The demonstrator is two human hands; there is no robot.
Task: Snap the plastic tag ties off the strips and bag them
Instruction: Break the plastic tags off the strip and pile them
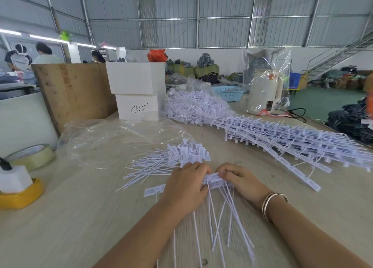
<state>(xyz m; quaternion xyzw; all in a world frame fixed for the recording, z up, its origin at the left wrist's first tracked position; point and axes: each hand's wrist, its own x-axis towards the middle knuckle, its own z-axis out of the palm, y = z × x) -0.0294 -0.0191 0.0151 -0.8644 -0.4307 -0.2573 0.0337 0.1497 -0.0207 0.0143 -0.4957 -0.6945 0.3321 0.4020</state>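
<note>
Gripping strip of tag ties (217, 180): left hand (186, 184) and right hand (240, 180) pinch it | loose tie pile (171, 162) just beyond grip | strip stack (298, 140) far right | bare table (70, 217) left

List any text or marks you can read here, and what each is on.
Handwritten scrawl, no clear word: lower white box.
Print on tag ties: too small.
Print on strips: blurred.
Tape roll label: blurred.
Kettle sticker: unreadable.
</note>
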